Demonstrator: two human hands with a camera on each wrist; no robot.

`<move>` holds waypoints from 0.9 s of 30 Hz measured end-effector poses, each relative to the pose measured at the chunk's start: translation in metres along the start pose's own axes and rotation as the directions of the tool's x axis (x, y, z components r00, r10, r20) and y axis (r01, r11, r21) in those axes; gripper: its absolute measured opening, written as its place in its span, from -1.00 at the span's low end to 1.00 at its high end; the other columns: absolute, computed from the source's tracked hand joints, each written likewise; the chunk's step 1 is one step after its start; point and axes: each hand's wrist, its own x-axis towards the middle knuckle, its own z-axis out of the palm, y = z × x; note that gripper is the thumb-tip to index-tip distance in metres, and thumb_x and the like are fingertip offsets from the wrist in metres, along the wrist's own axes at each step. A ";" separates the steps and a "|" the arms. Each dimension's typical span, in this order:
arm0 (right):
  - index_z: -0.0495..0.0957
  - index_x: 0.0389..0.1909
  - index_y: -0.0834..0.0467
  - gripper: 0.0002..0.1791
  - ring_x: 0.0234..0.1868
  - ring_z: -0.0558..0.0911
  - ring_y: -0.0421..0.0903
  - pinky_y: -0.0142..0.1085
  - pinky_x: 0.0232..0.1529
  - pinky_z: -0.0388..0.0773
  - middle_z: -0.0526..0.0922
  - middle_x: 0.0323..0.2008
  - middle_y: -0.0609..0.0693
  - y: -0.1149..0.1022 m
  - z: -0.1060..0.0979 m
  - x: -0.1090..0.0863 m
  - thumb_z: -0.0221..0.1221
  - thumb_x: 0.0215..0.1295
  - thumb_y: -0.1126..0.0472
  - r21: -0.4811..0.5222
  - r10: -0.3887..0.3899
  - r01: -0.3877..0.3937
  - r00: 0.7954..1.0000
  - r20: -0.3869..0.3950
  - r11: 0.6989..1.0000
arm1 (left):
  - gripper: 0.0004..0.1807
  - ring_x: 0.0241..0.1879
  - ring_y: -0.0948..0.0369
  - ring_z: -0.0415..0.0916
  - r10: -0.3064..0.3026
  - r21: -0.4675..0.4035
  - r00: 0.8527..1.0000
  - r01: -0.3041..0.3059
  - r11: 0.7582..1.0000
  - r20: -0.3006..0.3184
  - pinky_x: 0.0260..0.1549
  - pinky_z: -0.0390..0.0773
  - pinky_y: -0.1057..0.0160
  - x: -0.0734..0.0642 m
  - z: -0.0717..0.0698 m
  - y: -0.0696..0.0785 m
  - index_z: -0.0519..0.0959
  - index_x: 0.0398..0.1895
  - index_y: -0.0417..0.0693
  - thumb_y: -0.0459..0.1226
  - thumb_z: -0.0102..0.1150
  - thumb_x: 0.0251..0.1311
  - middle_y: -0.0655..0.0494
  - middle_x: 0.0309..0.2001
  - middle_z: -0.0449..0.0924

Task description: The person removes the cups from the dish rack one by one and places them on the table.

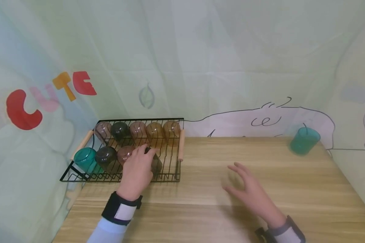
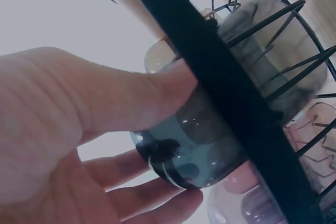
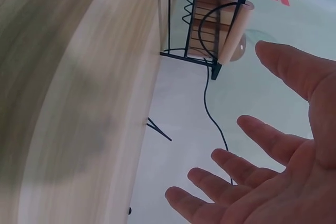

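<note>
My left hand (image 1: 137,173) reaches over the front of a black wire rack (image 1: 177,177) and grips a dark grey glass cup (image 1: 156,165) at the right end of its front row. In the left wrist view the thumb lies on one side of this cup (image 2: 210,156) and fingers on the other, with its lower part behind the rack's black bar (image 2: 220,87). Beside it stand a pinkish cup (image 1: 125,153), another dark cup (image 1: 106,158) and a teal cup (image 1: 86,159). My right hand (image 1: 252,194) hovers over the table, fingers spread and holding nothing.
Along the rack's back row stand several cups, pinkish, dark and amber (image 1: 171,129). Wooden handles (image 1: 181,145) flank the rack. A separate teal cup (image 1: 304,141) stands at the far right of the wooden table (image 1: 207,168). A printed cloth (image 1: 200,67) hangs behind.
</note>
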 end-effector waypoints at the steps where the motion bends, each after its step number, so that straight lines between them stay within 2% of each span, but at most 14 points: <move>1: 0.28 0.29 -0.04 -0.21 0.31 0.16 0.11 0.11 0.19 0.14 0.11 0.37 0.06 0.000 -0.001 0.001 0.18 0.08 -0.30 0.000 -0.001 0.001 1.000 -0.005 1.000 | -0.33 0.08 -0.19 0.32 -0.003 0.006 1.000 0.003 1.000 -0.010 -0.36 0.55 -0.09 0.000 -0.001 0.000 0.50 0.08 -0.03 -0.46 0.41 -0.26 -0.26 0.13 0.35; 5: 0.25 0.31 0.00 -0.22 0.31 0.19 0.04 0.04 0.21 0.16 0.18 0.34 0.01 -0.003 -0.008 0.003 0.19 0.11 -0.26 0.000 -0.001 0.001 0.999 -0.042 1.000 | -0.34 -0.02 -0.17 0.39 -0.021 0.019 0.998 0.022 1.000 -0.062 -0.50 0.55 -0.07 0.001 -0.008 0.001 0.48 0.11 -0.04 -0.31 0.46 -0.20 -0.26 0.11 0.36; 9: 0.19 0.34 0.02 -0.21 0.24 0.28 0.09 0.03 0.16 0.26 0.22 0.32 0.04 -0.007 -0.015 0.005 0.19 0.15 -0.21 0.020 0.020 -0.019 0.996 -0.087 1.000 | -0.34 -0.10 -0.15 0.44 -0.055 0.001 0.985 0.056 0.998 -0.164 -0.62 0.52 -0.05 0.003 -0.013 0.002 0.46 0.14 -0.01 -0.17 0.44 -0.14 -0.23 0.09 0.39; 11: 0.17 0.36 0.05 -0.18 0.23 0.30 0.12 0.02 0.13 0.30 0.22 0.32 0.07 -0.009 -0.018 0.006 0.17 0.16 -0.23 0.046 0.033 -0.028 0.994 -0.106 0.999 | -0.34 -0.14 -0.13 0.46 -0.079 -0.027 0.969 0.075 0.997 -0.233 -0.67 0.50 -0.06 0.004 -0.016 0.002 0.45 0.15 0.01 -0.12 0.42 -0.11 -0.21 0.08 0.41; 14: 0.15 0.36 0.11 -0.17 0.24 0.29 0.08 -0.03 0.13 0.31 0.23 0.32 0.07 -0.013 -0.021 0.006 0.19 0.17 -0.18 0.099 0.031 -0.017 0.990 -0.139 0.995 | -0.34 -0.15 -0.11 0.48 -0.127 -0.091 0.937 0.103 0.991 -0.324 -0.64 0.49 -0.15 0.006 -0.019 0.003 0.44 0.17 0.01 -0.04 0.38 -0.07 -0.19 0.07 0.43; 17: 0.16 0.35 0.14 -0.17 0.27 0.25 -0.05 -0.12 0.15 0.31 0.24 0.31 0.05 -0.017 -0.023 0.007 0.20 0.16 -0.16 0.143 0.024 0.000 0.986 -0.165 0.990 | -0.32 -0.14 -0.07 0.50 -0.184 -0.188 0.909 0.120 0.975 -0.375 -0.55 0.52 -0.13 0.008 -0.021 0.006 0.44 0.18 0.03 0.03 0.36 -0.05 -0.14 0.07 0.45; 19: 0.17 0.34 0.14 -0.18 0.27 0.25 -0.08 -0.15 0.14 0.31 0.26 0.30 0.04 -0.020 -0.024 0.007 0.21 0.16 -0.16 0.159 0.022 0.006 0.984 -0.177 0.987 | -0.30 -0.10 -0.02 0.50 -0.223 -0.284 0.896 0.115 0.952 -0.385 -0.42 0.55 -0.08 0.009 -0.022 0.009 0.44 0.19 0.04 0.06 0.35 -0.05 -0.09 0.07 0.46; 22: 0.20 0.33 0.15 -0.19 0.26 0.27 -0.09 -0.19 0.12 0.33 0.27 0.29 0.06 -0.023 -0.023 0.007 0.22 0.15 -0.14 0.184 0.022 0.013 0.982 -0.188 0.983 | -0.30 -0.07 0.08 0.49 -0.274 -0.433 0.883 0.091 0.897 -0.382 -0.30 0.55 0.05 0.012 -0.021 0.016 0.44 0.20 0.05 0.06 0.36 -0.06 0.02 0.07 0.48; 24: 0.21 0.32 0.15 -0.21 0.25 0.28 -0.10 -0.22 0.11 0.34 0.28 0.28 0.05 -0.024 -0.023 0.006 0.23 0.14 -0.12 0.198 0.024 0.015 0.981 -0.193 0.980 | -0.30 -0.08 0.15 0.49 -0.297 -0.521 0.879 0.066 0.851 -0.373 -0.30 0.55 0.14 0.013 -0.020 0.022 0.44 0.20 0.06 0.04 0.36 -0.06 0.07 0.06 0.49; 27: 0.24 0.31 0.15 -0.23 0.25 0.28 -0.12 -0.26 0.10 0.34 0.29 0.27 0.04 -0.027 -0.022 0.006 0.25 0.15 -0.09 0.218 0.026 0.018 0.980 -0.196 0.976 | -0.31 -0.17 0.25 0.51 -0.331 -0.619 0.878 0.052 0.784 -0.346 -0.42 0.55 0.26 0.015 -0.016 0.031 0.45 0.19 0.09 0.04 0.38 -0.08 0.13 0.01 0.51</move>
